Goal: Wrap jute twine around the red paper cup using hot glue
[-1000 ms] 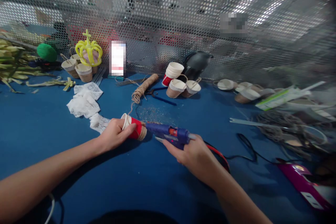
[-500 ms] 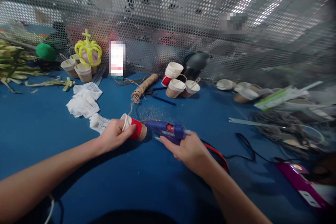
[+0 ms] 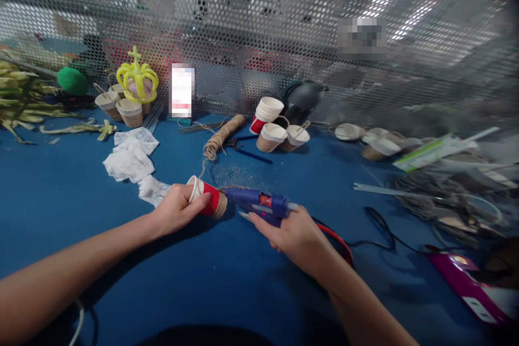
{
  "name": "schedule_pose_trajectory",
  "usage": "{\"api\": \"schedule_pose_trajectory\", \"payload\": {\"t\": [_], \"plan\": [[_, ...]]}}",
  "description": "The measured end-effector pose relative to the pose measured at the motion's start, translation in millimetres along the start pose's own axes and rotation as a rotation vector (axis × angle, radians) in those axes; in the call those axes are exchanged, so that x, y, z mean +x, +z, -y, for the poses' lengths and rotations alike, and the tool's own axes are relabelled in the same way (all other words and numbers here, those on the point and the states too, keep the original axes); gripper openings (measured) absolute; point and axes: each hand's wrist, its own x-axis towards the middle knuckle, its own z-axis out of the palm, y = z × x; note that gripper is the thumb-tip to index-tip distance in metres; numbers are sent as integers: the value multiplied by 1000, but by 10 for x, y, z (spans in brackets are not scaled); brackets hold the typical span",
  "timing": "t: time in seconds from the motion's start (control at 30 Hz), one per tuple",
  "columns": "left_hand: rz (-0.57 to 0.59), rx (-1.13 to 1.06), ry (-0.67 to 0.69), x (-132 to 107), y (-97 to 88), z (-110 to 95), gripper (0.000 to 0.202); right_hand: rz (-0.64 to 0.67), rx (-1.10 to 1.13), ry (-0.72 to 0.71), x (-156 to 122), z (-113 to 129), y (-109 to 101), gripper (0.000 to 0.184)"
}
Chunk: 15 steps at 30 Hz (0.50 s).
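Observation:
My left hand (image 3: 181, 207) is closed around a red and white paper cup (image 3: 211, 200), tilted on its side with its mouth toward the upper left. Twine covers the band at the cup's base. A strand runs from the cup up to a twine roll (image 3: 224, 136) lying behind it. My right hand (image 3: 292, 231) grips a blue hot glue gun (image 3: 255, 200), its nozzle at the cup's twine-wrapped end; whether it touches I cannot tell. A clear glue stick sticks out of the gun's rear. Some of the right fingers are hidden under the gun.
Behind the twine lie blue-handled pliers (image 3: 253, 154) and stacked paper cups (image 3: 268, 110). Crumpled white wipes (image 3: 130, 159) are at left, near a yellow crown (image 3: 137, 78). A purple power strip (image 3: 458, 281) and cords (image 3: 379, 227) sit at right. A perforated metal panel (image 3: 243, 21) bounds the back.
The glue gun and my right hand have shifted very slightly down and to the right. My left hand and the cup stay almost still.

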Motion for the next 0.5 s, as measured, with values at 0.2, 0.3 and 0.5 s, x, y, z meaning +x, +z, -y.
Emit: {"api": "schedule_pose_trajectory", "payload": {"t": [0.2,0.3,0.5], "plan": [[-4,-5,-18,-6,-3,2,39,9,8,-53,-28,105,-108,18],[4,-10,-42,-12,-2,11,40,-11,-30,-80,-55,157,-141,19],[-15,9,-38,-3,-7,4,42,8,-202,-187,-95,149,-146,23]]}}
